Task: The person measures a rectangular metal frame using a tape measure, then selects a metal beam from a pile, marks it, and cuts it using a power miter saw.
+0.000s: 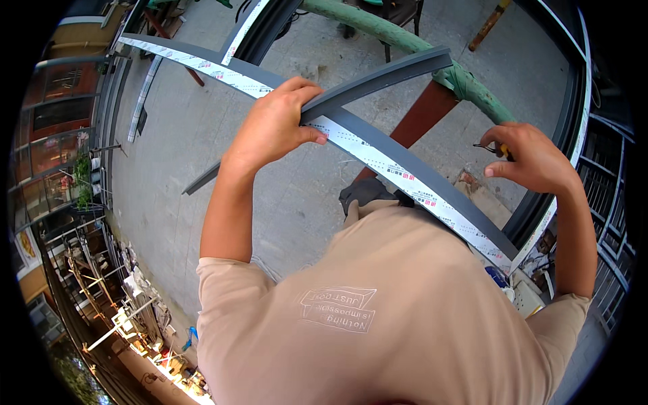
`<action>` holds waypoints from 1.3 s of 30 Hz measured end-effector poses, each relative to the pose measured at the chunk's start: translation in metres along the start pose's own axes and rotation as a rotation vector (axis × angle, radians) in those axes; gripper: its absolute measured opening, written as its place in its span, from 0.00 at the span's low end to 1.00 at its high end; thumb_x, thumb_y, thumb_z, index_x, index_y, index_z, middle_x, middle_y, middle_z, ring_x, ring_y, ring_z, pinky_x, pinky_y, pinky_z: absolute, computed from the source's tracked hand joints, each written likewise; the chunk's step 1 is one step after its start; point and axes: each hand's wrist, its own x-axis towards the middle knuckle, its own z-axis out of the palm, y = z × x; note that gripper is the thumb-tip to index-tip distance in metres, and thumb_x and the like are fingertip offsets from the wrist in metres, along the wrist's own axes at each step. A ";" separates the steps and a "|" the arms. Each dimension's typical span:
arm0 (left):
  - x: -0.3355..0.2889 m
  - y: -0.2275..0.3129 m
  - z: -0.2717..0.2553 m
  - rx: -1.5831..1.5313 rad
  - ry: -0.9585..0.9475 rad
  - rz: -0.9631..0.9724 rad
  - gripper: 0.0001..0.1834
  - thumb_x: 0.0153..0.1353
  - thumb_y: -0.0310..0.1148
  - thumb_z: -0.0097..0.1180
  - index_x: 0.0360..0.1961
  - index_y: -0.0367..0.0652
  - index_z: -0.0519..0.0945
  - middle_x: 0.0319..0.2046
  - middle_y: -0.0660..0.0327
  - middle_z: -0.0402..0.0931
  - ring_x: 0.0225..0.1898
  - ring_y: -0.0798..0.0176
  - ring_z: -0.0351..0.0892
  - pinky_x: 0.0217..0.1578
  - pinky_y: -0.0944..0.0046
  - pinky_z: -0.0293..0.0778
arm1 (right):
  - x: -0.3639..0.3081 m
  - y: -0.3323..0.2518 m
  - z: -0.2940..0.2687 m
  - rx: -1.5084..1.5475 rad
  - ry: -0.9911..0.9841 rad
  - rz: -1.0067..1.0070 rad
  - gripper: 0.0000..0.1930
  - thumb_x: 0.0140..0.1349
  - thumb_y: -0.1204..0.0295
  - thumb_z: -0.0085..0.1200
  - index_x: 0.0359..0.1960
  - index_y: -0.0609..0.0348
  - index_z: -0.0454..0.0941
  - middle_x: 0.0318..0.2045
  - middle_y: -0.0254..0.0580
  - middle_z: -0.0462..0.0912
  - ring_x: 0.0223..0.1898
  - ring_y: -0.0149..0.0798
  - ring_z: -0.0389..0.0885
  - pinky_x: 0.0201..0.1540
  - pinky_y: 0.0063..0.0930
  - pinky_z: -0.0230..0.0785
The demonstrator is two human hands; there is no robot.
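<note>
A long dark grey profile strip [381,75] lies slantwise across the near bar of a grey frame [412,177], whose face bears white printed protective film. My left hand [273,125] is closed around the strip where it crosses the bar, thumb against the film. The strip's other end [201,179] sticks out past my left forearm. Over the frame's right part, my right hand [536,158] is raised, fingers curled around a small tool [504,150] with a yellow part and a dark tip. Most of that tool is hidden in the palm, so its kind is unclear.
Beneath the frame runs a green wrapped pole [368,19], with a reddish-brown beam [424,113] beside it. A chair [403,13] stands at the far side. Metal railings [611,202] are on the right. A film-wrapped length [144,98] lies on the concrete floor at left.
</note>
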 end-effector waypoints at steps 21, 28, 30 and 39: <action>-0.011 0.135 0.086 0.074 -0.069 0.072 0.30 0.45 0.28 0.82 0.51 0.32 0.85 0.42 0.50 0.84 0.41 0.48 0.83 0.47 0.55 0.77 | -0.328 0.190 0.146 0.331 0.828 0.459 0.29 0.73 0.45 0.61 0.58 0.59 0.86 0.47 0.45 0.88 0.47 0.40 0.85 0.50 0.32 0.76; -0.020 0.186 0.124 -0.054 -0.024 -0.215 0.21 0.57 0.28 0.78 0.51 0.35 0.86 0.27 0.64 0.81 0.28 0.69 0.78 0.31 0.65 0.74 | -0.375 0.252 0.203 0.519 0.763 0.449 0.29 0.71 0.46 0.62 0.56 0.61 0.86 0.46 0.44 0.87 0.46 0.37 0.82 0.50 0.31 0.74; -0.024 0.181 0.124 -0.096 -0.018 -0.251 0.21 0.58 0.28 0.78 0.51 0.35 0.86 0.26 0.66 0.79 0.26 0.72 0.75 0.28 0.67 0.72 | -0.370 0.267 0.202 0.546 0.738 0.377 0.29 0.72 0.46 0.62 0.56 0.62 0.86 0.47 0.45 0.87 0.48 0.39 0.83 0.53 0.33 0.74; -0.013 0.199 0.126 -0.013 -0.046 -0.361 0.22 0.60 0.29 0.77 0.54 0.35 0.85 0.25 0.68 0.78 0.24 0.74 0.73 0.26 0.69 0.70 | -0.323 0.304 0.158 0.486 0.673 0.201 0.28 0.73 0.48 0.62 0.55 0.65 0.85 0.43 0.47 0.87 0.46 0.41 0.85 0.50 0.33 0.76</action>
